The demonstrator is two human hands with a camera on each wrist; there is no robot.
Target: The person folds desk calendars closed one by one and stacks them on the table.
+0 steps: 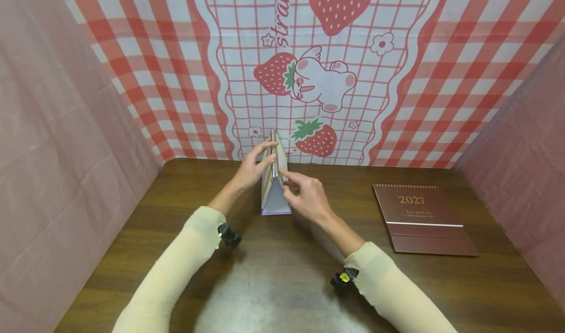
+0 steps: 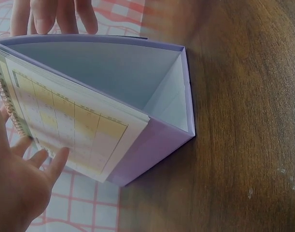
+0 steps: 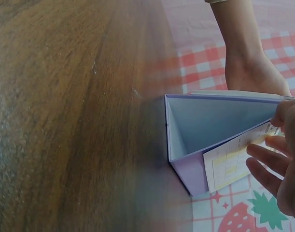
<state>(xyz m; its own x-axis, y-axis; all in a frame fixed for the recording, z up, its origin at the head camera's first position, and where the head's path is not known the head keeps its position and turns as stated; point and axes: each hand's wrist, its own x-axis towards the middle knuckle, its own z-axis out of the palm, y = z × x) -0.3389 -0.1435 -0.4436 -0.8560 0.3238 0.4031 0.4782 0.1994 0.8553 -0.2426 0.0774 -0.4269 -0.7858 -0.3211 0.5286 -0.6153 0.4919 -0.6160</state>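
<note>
A desk calendar [image 1: 279, 203] with a lavender stand stands upright like a tent near the back of the table, its open triangular end facing me. Printed month pages [image 2: 72, 113] hang from the spiral binding [image 1: 274, 161] along its ridge. From the left, my left hand [image 1: 251, 168] reaches up to the ridge, index finger and thumb at the binding, its other fingers loosely spread beside the page. On the other side my right hand [image 1: 309, 195] has its index fingertip near the front end of the binding. Its remaining fingers lie against the page [image 3: 229, 162] on that side.
A brown 2027 calendar [image 1: 423, 220] lies flat on the right of the wooden table [image 1: 265, 284]. Behind the table hangs a strawberry-print cloth [image 1: 309, 78], with pink curtains [image 1: 57, 141] at both sides.
</note>
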